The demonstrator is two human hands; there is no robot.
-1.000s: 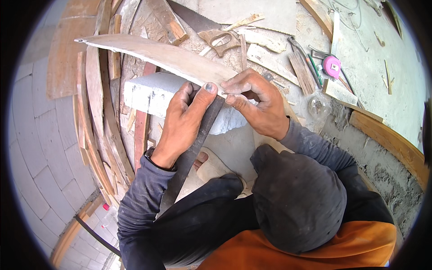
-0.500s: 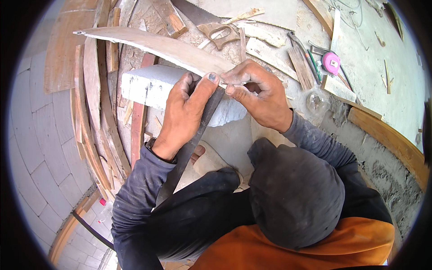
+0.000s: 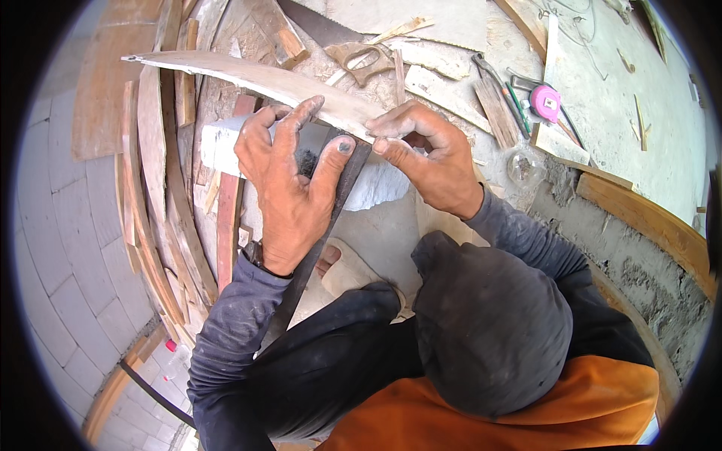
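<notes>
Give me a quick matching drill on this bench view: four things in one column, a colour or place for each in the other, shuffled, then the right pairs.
Things:
1. tape measure
2. curved strip
3. white block
4. handsaw

Places or colours:
A. under the left hand, on the bench
B. pink, at the upper right
C. at the top, beyond both hands
D. pinched by the right hand, arcing off to the upper left

Pairs: 1-B, 2-D, 3-A, 4-C
</notes>
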